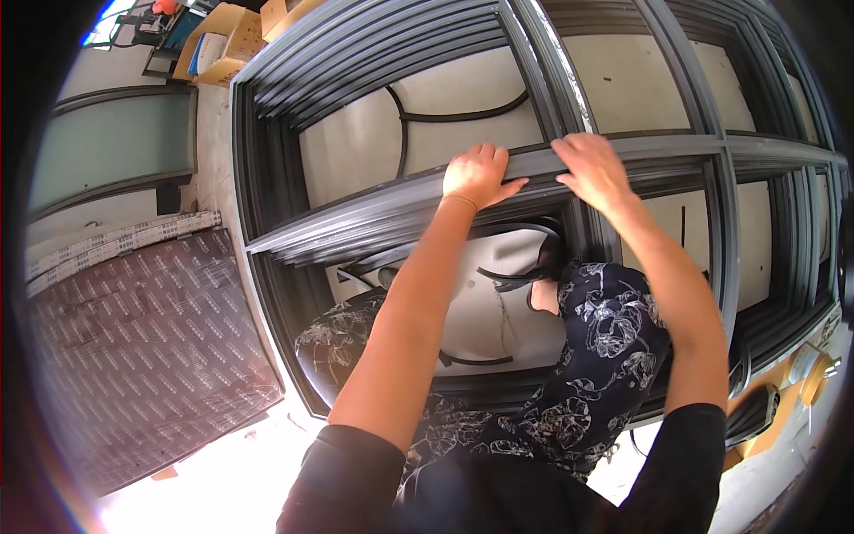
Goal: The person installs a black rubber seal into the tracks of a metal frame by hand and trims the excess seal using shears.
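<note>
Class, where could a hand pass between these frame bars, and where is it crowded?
Probably the opening beyond the right hand, where pale floor shows between grey bars. Crowded: the opening with patterned trouser legs and black strips.

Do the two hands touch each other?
No, a stretch of the grey frame crossbar shows between the left hand and the right hand.

The person wears a black top point(507, 498) whose short sleeves point(342, 476) end above the elbows. The dark trousers point(614, 329) carry a print of pale, line-drawn flowers. A thin band point(460, 198) circles the bare left hand's point(478, 175) wrist.
</note>
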Demonstrator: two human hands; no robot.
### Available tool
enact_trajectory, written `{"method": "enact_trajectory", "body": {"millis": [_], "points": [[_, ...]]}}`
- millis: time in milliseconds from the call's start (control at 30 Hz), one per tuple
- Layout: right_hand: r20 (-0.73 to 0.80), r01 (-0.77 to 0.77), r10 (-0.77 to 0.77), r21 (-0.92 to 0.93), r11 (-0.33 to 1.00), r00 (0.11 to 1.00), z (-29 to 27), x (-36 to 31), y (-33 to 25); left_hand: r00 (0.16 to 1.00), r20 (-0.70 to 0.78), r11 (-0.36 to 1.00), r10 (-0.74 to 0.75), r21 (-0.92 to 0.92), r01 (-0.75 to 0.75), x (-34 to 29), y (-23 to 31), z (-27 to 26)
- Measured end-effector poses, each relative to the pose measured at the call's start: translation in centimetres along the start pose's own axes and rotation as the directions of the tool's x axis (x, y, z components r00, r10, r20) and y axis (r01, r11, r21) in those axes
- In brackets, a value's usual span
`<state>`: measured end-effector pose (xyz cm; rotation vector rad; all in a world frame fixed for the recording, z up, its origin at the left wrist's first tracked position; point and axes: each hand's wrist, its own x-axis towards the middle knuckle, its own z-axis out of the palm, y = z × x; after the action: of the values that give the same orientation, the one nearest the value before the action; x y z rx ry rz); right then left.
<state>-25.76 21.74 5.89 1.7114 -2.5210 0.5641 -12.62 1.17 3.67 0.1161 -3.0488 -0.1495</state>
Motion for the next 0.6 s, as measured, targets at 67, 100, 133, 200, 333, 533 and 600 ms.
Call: {"method": "enact_trajectory", "body": {"millis": [67, 100, 133, 200, 333, 533, 600], "points": [[0.041, -0.135, 0.147, -0.213, 0.968, 0.988, -1.0, -1.5, 1.9, 0.999, 0.039, 0.999, -0.033, -0.010, 0.034, 0.2, 0.2, 0.3], [-0.017, -0.064, 0.062, -0.207, 0.976, 0.998, -0.9, -1.7, 2.5, 0.999, 0.034, 0.999, -0.034, -0.020, 0.035, 0.2, 0.2, 0.4], [0.029, -0.078, 0.086, -0.224, 0.971, 0.996, -0.7, -1.8, 3.0, 0.998, 0.043, 0.999, -0.046, -0.006, 0.046, 0.3, 0.2, 0.5], [0.036, -0.044, 0.055, -0.257, 0.966, 0.998, -0.3, -2.4, 3.1, 0.995, 0.086, 0.998, -0.058, 0.014, 0.057, 0.2, 0.2, 0.5], [-0.027, -0.034, 0.027, -0.331, 0.943, 0.999, -0.1, -2.2, 2.9, 1.000, -0.003, 1.000, -0.024, 0.003, 0.024, 0.1, 0.2, 0.4], [-0.016, -0.123, 0.124, -0.267, 0.956, 0.992, -0.4, -2.0, 2.4, 0.997, 0.066, 0.998, -0.041, 0.039, 0.038, 0.4, 0.7, 0.4], [-0.026, -0.090, 0.086, -0.232, 0.969, 0.996, -0.4, -2.2, 2.9, 1.000, -0.023, 0.999, -0.003, 0.041, 0.004, 0.5, 0.6, 0.5]]}}
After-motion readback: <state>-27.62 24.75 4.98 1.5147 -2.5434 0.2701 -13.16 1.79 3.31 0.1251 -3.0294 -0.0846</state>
